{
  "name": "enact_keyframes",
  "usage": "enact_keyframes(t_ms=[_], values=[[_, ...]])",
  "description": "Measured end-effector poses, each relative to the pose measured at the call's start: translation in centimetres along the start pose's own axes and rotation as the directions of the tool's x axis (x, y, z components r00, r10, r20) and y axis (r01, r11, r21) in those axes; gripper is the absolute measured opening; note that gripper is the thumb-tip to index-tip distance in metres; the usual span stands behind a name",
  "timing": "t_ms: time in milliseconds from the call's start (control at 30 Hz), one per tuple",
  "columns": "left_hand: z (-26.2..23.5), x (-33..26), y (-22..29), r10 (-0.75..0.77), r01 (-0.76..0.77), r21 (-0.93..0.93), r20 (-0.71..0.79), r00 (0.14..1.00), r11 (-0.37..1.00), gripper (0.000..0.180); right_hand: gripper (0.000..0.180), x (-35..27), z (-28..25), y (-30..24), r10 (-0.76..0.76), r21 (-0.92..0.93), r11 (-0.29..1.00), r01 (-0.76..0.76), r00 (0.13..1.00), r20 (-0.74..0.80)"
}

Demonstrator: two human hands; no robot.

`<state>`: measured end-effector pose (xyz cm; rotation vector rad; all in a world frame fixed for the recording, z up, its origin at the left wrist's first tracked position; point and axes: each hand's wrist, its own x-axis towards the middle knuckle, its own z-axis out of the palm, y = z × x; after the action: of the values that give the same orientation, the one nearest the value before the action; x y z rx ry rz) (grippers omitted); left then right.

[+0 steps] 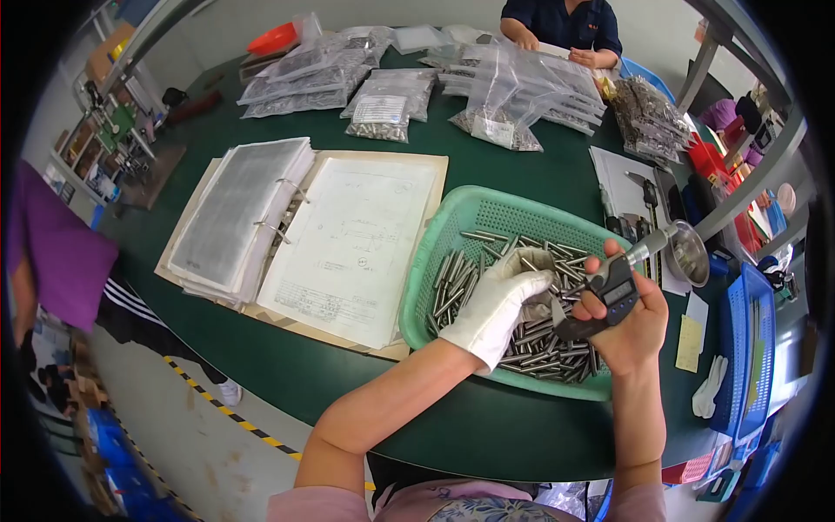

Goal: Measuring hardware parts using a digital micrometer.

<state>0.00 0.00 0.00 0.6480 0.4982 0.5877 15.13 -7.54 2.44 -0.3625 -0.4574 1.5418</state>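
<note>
A green perforated plastic basket (416, 300) holds a heap of short metal pins (557, 355). Over it is my left hand (500, 304) in a white glove, thumb and fingers closed together on what looks like one metal pin (529, 264). Bare, my right hand (639, 322) grips a digital micrometer (611, 291) with a small display. The tool's frame reaches down toward the gloved fingers, over the heap. Whether the pin touches its jaws cannot be made out.
An open ring binder (348, 252) with drawings lies left of the basket. Bags of metal parts (383, 109) line the far side, where another person (570, 30) sits. At right are calipers (648, 196), a metal bowl (687, 254), a white glove (709, 387) and a blue basket (750, 357).
</note>
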Motion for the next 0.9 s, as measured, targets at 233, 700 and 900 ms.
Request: enact_keyframes(t_ms=[233, 700, 900], values=[[0.3, -0.6, 0.2, 0.097, -0.097, 0.046, -0.006, 0.995, 0.994, 0.020, 0.037, -0.6, 0.0, -0.2, 0.035, 0.043, 0.999, -0.032, 0.997, -0.064], [1.6, -1.4, 0.6, 0.091, -0.103, 0.162, 0.077, 0.993, 0.981, 0.018, 0.054, -0.2, 0.2, -0.6, 0.025, 0.005, 1.000, -0.024, 0.972, -0.233], [1.5, -1.6, 0.6, 0.121, -0.133, 0.253, 0.064, 0.991, 0.958, 0.023, 0.051, -0.1, 0.4, -0.6, 0.044, 0.010, 0.999, -0.043, 0.971, -0.235]])
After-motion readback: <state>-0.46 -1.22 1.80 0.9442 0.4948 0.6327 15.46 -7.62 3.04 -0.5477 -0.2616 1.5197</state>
